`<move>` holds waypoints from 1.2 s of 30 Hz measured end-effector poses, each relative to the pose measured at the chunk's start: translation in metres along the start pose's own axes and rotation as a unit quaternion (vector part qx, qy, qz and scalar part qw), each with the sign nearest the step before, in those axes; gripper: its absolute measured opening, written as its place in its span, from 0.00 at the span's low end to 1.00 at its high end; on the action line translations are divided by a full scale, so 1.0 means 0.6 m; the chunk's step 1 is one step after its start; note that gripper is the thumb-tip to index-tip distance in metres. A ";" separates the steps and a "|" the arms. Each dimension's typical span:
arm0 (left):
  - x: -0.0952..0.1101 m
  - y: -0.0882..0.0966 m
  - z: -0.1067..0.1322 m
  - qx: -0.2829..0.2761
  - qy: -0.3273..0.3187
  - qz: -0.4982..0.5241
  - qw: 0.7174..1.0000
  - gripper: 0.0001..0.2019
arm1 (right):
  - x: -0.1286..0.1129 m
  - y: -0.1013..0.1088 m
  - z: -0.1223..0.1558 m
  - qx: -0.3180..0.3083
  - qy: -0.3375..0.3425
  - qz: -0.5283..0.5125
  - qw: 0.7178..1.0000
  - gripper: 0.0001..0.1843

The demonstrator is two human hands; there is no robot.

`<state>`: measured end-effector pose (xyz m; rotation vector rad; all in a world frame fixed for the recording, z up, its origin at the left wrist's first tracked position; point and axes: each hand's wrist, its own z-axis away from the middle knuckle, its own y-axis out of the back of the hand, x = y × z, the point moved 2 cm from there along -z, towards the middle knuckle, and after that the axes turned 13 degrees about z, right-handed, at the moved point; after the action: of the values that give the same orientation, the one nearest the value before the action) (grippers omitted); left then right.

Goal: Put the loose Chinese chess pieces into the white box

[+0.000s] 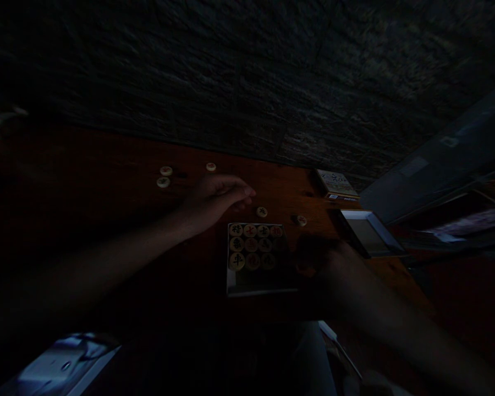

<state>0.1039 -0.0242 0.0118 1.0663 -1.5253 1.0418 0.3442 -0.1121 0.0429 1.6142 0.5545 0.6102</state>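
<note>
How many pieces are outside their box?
5: one piece and a second left of the left hand, a third beyond it, a fourth right of it, a fifth beyond the right hand. Hands may hide more.

Xiangqi pieces [250, 245] fill rows in a tray [231, 280], nearer the wearer than the fingers [236, 197] of the left hand [211, 199]. Two loose pieces [262, 212] lie on the table [119, 159] right of those fingers, three to their left. Farther right lies a shallow open box [369, 234], a closed box [336, 184] behind it.

Dark stone wall [247, 82] beyond my left hand [223, 195], grey panel [441, 146] right of my right hand [334, 256], white cable [328, 330] below it
</note>
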 end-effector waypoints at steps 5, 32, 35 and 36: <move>-0.005 0.001 -0.001 -0.004 -0.012 -0.005 1.000 0.12 | 0.005 -0.006 0.001 -0.012 -0.008 0.004 1.000 0.21; 0.008 0.058 -0.034 0.153 -0.110 -0.024 0.982 0.10 | 0.152 -0.024 -0.061 -0.090 -0.099 -0.045 0.990 0.10; 0.008 0.056 -0.033 0.139 -0.115 -0.030 0.983 0.11 | 0.158 -0.019 -0.070 -0.101 -0.135 -0.047 0.985 0.07; 0.008 0.056 -0.033 0.136 -0.117 -0.031 0.983 0.11 | 0.160 -0.018 -0.073 -0.101 -0.137 -0.048 0.984 0.06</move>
<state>0.0757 0.0025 0.0159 1.4602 -1.5515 1.1361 0.3863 -0.0149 0.0435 1.4408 0.3510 0.3519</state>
